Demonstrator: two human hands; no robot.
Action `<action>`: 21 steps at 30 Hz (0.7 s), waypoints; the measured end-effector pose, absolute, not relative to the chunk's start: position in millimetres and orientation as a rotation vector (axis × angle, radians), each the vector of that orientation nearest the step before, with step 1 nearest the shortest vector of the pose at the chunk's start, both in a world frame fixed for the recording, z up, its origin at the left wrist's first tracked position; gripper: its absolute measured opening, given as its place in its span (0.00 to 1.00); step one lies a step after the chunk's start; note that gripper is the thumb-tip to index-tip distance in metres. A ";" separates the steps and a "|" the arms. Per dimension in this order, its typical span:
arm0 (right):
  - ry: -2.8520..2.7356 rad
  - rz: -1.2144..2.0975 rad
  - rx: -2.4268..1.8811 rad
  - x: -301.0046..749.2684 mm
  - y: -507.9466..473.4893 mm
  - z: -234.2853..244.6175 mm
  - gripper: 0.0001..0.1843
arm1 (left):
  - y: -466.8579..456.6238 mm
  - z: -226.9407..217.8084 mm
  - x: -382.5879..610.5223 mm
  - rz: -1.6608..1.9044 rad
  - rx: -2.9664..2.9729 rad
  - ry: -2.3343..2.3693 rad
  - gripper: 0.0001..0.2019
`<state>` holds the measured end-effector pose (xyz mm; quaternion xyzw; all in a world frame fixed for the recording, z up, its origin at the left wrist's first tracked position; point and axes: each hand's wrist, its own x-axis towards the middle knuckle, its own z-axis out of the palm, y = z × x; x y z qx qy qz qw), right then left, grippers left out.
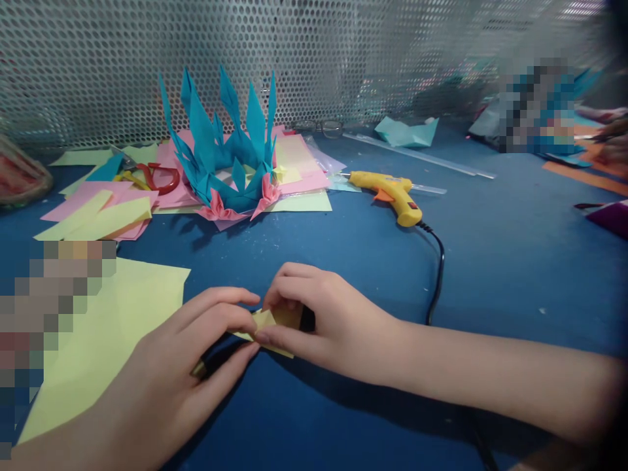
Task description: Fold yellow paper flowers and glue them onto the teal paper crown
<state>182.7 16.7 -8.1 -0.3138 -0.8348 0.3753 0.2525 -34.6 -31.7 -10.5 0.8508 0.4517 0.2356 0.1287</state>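
A small piece of folded yellow paper (pixel 265 320) is between my two hands, low over the blue table. My left hand (pixel 196 347) pinches its left side with thumb and fingers. On the right side, my right hand (pixel 318 314) grips it, the thumb pressing on the front edge and the fingers curled behind. Part of the paper is covered by the fingers. A narrow yellowish-brown bit (pixel 199 369) shows under my left palm; I cannot make out what it belongs to. Beside my left hand lies a pale yellow sheet (pixel 127 333).
A blue folded-paper crown-like piece (pixel 240 199) with pink parts stands on paper sheets (pixel 304 201) at the back. Red-handled scissors (pixel 164 180) lie left of it. To the right are a yellow glue gun (pixel 409 203), its black cord (pixel 441 261) and clear sticks (pixel 417 154).
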 end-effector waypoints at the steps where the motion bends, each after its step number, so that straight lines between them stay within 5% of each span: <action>1: -2.263 1.049 -0.855 183.1 17.3 -7.7 0.06 | -32.7 -11.0 -34.6 0.690 2.468 1.299 0.04; 11: -2.185 1.203 -0.907 184.6 18.6 -9.1 0.04 | -35.6 -16.0 -33.8 0.773 2.486 1.176 0.10; 16: -2.155 1.185 -0.931 186.5 20.0 -6.3 0.10 | -35.7 -10.7 -34.7 0.733 2.542 1.159 0.13; 21: -2.162 1.158 -0.920 188.4 24.0 -4.3 0.02 | -39.1 -16.1 -40.0 0.668 2.563 1.134 0.13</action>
